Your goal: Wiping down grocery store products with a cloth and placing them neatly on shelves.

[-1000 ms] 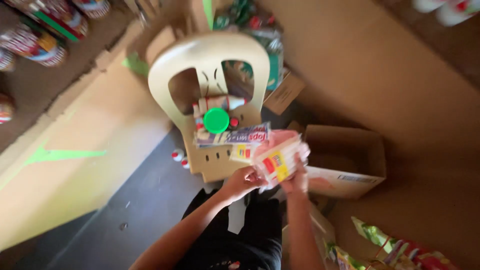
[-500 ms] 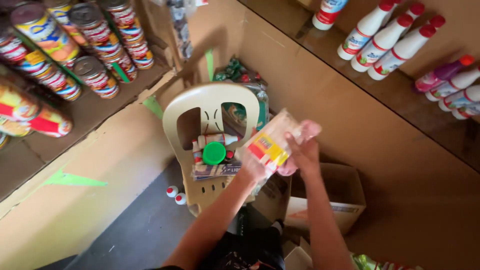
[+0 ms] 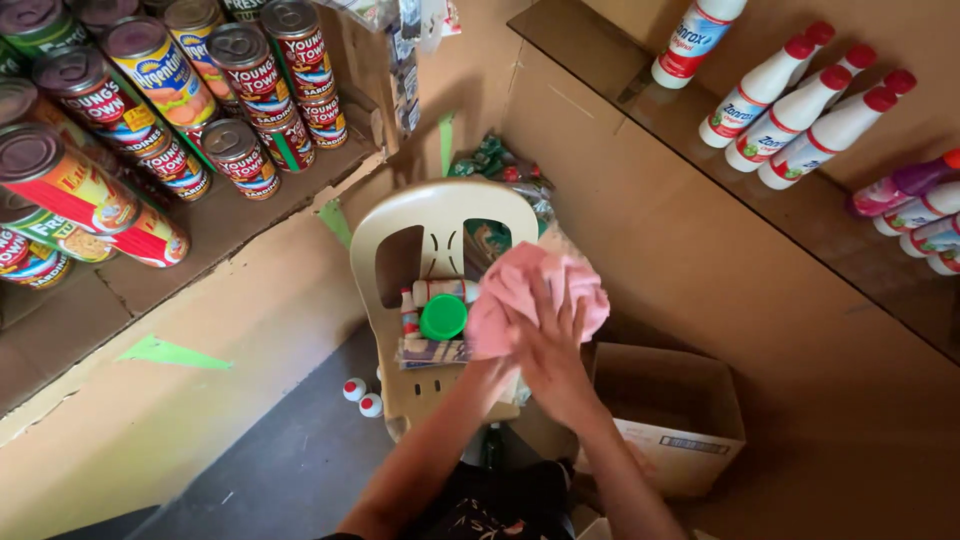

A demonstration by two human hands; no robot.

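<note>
Pink cloth (image 3: 535, 290), bunched between both hands above the seat of a cream plastic chair (image 3: 440, 215): the right hand (image 3: 550, 350) lies over it with fingers spread, while the left hand (image 3: 497, 362) is mostly hidden beneath and its finger state cannot be told. A firm wipe seems to call for steady counter-pressure from below. On the seat sit a green-lidded jar (image 3: 443, 317) and small packets; the open cardboard box (image 3: 668, 415) beside it shows no contents.

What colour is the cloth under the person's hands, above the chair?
Pink, plain with no pattern. The cloth shows best in the head view, bunched under the right hand.
</note>
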